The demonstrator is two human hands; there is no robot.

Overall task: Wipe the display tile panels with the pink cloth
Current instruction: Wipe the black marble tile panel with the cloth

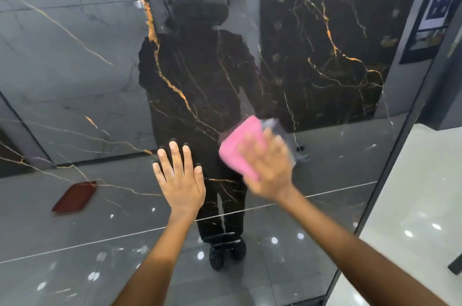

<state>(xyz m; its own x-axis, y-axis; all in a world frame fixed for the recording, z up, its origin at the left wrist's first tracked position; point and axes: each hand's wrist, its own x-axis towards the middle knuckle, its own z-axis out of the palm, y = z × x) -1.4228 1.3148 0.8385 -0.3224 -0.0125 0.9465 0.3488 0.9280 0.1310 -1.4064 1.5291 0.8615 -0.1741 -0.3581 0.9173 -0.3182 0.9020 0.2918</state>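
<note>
Tile showroom; glossy marble display panel (312,43)

No legible text; wall poster (436,9) print too blurred.

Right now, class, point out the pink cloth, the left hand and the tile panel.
pink cloth (236,147), head view, its bare middle.
left hand (181,178), head view, its back.
tile panel (312,38), head view, bare dark glossy face.

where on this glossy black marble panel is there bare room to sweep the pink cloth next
Free: the wide stretch left of the flat left hand, the upper glossy black gold-veined tile panel above both hands, and the strip between the right hand and the panel's dark right edge. Crowded: the middle, where the left hand lies beside the pink cloth.
</note>
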